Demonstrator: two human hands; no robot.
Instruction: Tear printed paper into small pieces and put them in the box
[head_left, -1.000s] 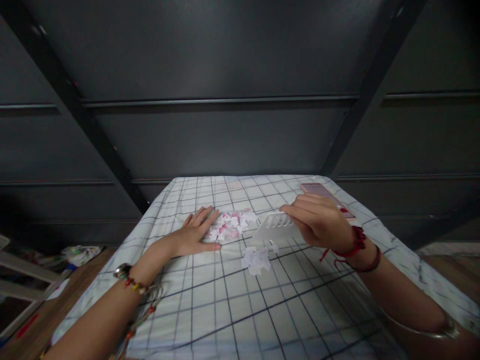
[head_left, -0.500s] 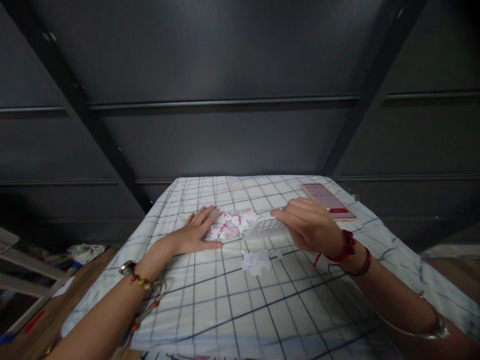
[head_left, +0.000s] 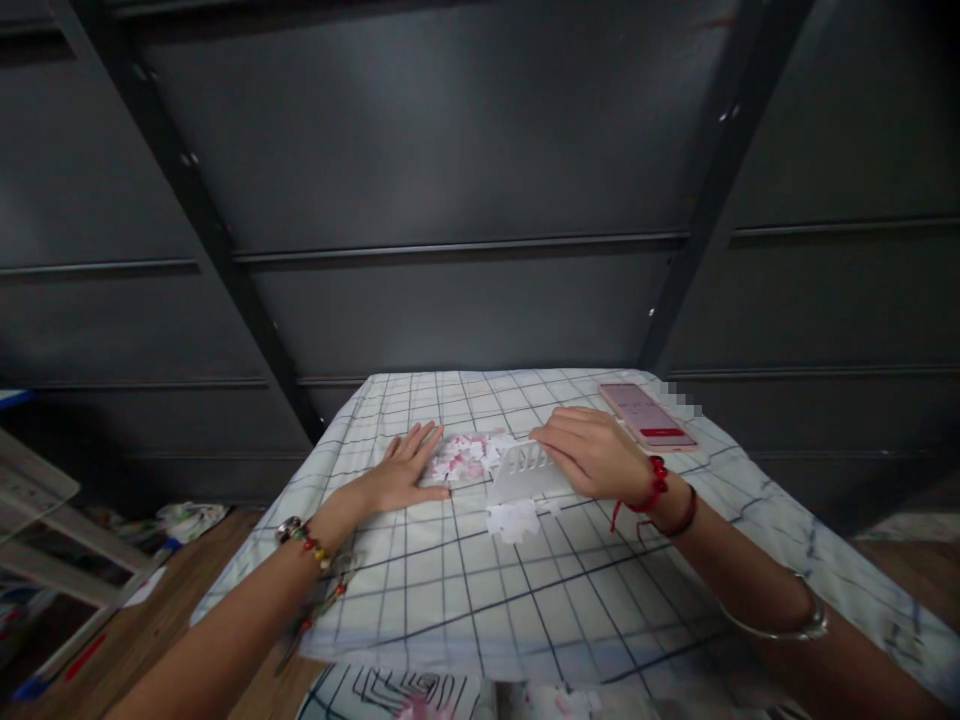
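My left hand [head_left: 405, 472] lies palm down on the checked cloth, fingers spread, beside a heap of white and pink paper scraps [head_left: 469, 455]. In my right hand [head_left: 589, 452] is a thin white slotted sheet [head_left: 517, 475], pinched by its upper edge and held tilted. Slots run along its top part; my fingers hide its right end. Its left end is by the heap. The lower edge hangs over or touches a smaller pile of white paper pieces [head_left: 514, 520] nearer to me; I cannot tell which.
A phone in a pink case [head_left: 649, 415] lies on the white checked cloth [head_left: 465, 600] beyond my right hand. Dark wall panels [head_left: 450, 310] stand behind the table. A pale wooden frame [head_left: 67, 560] is at the floor left. Patterned items [head_left: 420, 695] show below the near edge.
The slotted sheet has come nearer to me, closing the gap to the smaller pile. My left hand stays beside the heap. The whole view has shifted slightly.
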